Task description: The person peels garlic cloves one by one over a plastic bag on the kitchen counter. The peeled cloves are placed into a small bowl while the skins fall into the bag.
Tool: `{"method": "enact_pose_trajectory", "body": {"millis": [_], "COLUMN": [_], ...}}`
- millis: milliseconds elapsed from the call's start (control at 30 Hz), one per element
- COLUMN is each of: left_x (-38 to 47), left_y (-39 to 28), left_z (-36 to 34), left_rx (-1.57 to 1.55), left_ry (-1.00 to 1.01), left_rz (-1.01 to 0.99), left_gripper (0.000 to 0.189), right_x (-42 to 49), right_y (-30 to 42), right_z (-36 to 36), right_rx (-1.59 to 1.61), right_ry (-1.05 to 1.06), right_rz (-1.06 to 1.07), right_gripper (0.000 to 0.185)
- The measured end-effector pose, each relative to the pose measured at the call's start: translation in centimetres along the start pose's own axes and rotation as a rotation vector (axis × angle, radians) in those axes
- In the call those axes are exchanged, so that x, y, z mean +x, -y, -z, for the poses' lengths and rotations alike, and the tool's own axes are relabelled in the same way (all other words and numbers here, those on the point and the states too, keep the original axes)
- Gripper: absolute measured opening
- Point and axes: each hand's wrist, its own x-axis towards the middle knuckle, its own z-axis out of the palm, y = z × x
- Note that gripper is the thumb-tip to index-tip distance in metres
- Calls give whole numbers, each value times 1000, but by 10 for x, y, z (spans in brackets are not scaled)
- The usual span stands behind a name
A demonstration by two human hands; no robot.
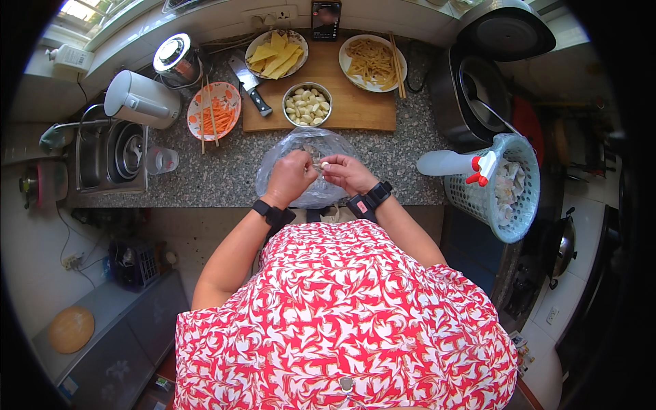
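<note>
Between the fingertips of my right hand [347, 173] is a pale garlic clove [324, 165]. My left hand [292, 177] is closed right beside it, its fingertips near the clove; whether it pinches a bit of skin is too small to tell. Both hands are over a clear plastic bag [269, 164] spread open on the counter, with what look like garlic skins inside. Just behind the bag, a steel bowl [307, 105] full of peeled garlic cloves stands on a wooden cutting board [359, 115].
A cleaver [249, 84] lies at the board's left, near a plate of shredded carrot [218, 115] with chopsticks. Two plates, of yellow sheets [277, 54] and yellowish strips [374, 61], stand at the back. A spray bottle [446, 163] and plastic basket [469, 192] are at right, a sink [92, 169] at left.
</note>
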Motion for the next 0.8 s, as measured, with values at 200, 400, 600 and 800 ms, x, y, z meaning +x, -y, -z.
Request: {"method": "enact_pose_trajectory", "body": {"millis": [200, 400, 600, 800], "left_x": [3, 3, 4, 7], "left_y": [18, 17, -1, -9], "left_z": [6, 10, 10, 8], "left_rx": [78, 103, -132, -235], "left_ry": [21, 90, 46, 171], "left_rz": [126, 134, 111, 174], "left_gripper": [13, 14, 15, 20], "right_x": [-5, -5, -3, -4], "right_y": [7, 4, 0, 1], "right_z": [3, 4, 7, 0], "right_rx": [44, 145, 162, 137], "right_ry": [15, 13, 29, 12], "right_rz": [-3, 46, 15, 18], "right_gripper": [23, 22, 18, 19]}}
